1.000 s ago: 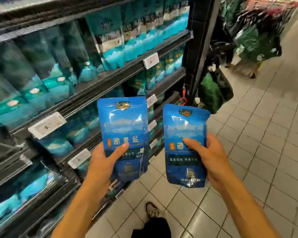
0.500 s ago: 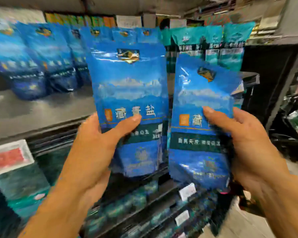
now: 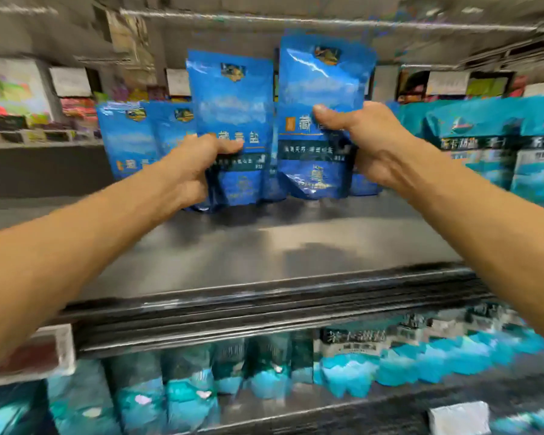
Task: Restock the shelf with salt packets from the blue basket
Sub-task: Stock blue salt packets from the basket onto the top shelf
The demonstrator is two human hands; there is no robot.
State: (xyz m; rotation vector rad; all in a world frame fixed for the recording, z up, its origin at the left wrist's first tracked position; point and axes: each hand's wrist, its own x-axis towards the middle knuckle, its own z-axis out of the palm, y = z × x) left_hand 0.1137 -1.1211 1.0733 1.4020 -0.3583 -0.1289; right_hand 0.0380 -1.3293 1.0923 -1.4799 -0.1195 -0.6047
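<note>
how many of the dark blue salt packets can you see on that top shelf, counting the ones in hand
4 for certain: one in the left hand at, one in the right hand at, and two standing at the shelf's back left, and. More may hide behind the held ones.

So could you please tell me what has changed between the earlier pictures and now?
Both arms have stretched forward and up, carrying the two blue salt packets from down by the floor aisle onto the dark shelf, in front of the standing blue row. The left hand still grips the left packet and the right hand the right packet; neither has let go.
</note>
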